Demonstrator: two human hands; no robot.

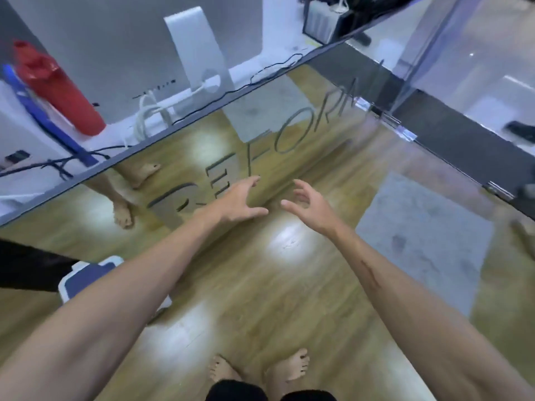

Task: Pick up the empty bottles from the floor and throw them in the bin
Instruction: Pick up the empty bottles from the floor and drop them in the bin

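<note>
A: What lies around you?

B: A wooden floor [260, 299] fills most of the view. A glass partition [289, 117] with large grey lettering [260, 157] crosses ahead of you, and a pale grey mat [419, 241] lies on the floor to your right. Behind the glass stands a white desk [101, 134] carrying a monitor's back [115, 39], cables and a red bottle [58, 85], which leans tilted at the desk's left end.

A: And your arms?

B: Both forearms reach forward and down, bare, nearly parallel. Your left hand [240, 202] is turned palm down, your right hand [307, 206] slightly inward, the two close together but apart.

A: The fingers?

B: Both hands are spread wide and loosely curled, holding nothing and touching nothing.

A: The bottles and the bin?

B: No bottle shows on the floor here. A white and blue container [86, 276] sits under your left forearm; whether it is the bin, you cannot tell. Your bare feet [260, 369] stand at the bottom edge.
</note>
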